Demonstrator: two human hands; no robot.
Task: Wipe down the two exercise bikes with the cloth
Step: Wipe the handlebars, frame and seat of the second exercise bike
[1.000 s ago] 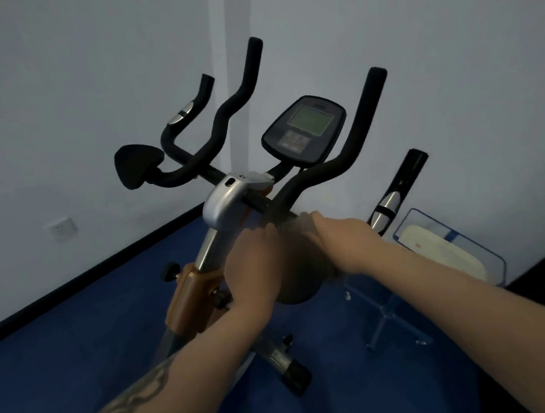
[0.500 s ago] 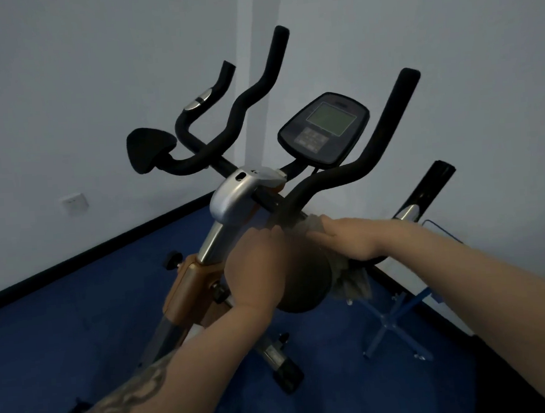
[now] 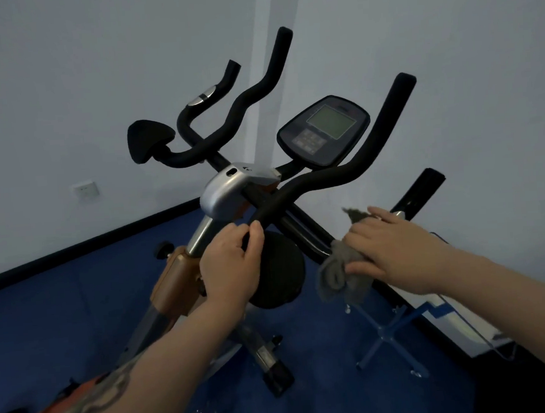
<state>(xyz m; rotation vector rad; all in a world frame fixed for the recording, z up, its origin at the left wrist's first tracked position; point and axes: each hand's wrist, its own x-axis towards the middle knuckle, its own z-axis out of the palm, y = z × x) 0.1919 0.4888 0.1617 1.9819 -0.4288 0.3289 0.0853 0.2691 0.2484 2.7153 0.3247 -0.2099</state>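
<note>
An exercise bike [image 3: 231, 193] with black foam handlebars, a silver stem cover and an orange frame fills the middle. Its console [image 3: 324, 130] faces me at upper right. My left hand [image 3: 230, 267] grips the near end of a handlebar beside a round black pad [image 3: 279, 270]. My right hand [image 3: 393, 246] holds a grey cloth [image 3: 340, 275] wrapped over the right-hand bar, fingers lying over the cloth and thumb under it. The cloth's loose end hangs below the bar.
White walls meet in a corner behind the bike, with a black skirting and a wall socket [image 3: 84, 189]. The floor [image 3: 63, 317] is blue. A blue stand with a clear tray [image 3: 399, 326] sits at lower right, close to the bike.
My right hand has slid with the cloth from the middle pad out to the right-hand bar. My left hand stays on the near handlebar end. The view has tilted up a little.
</note>
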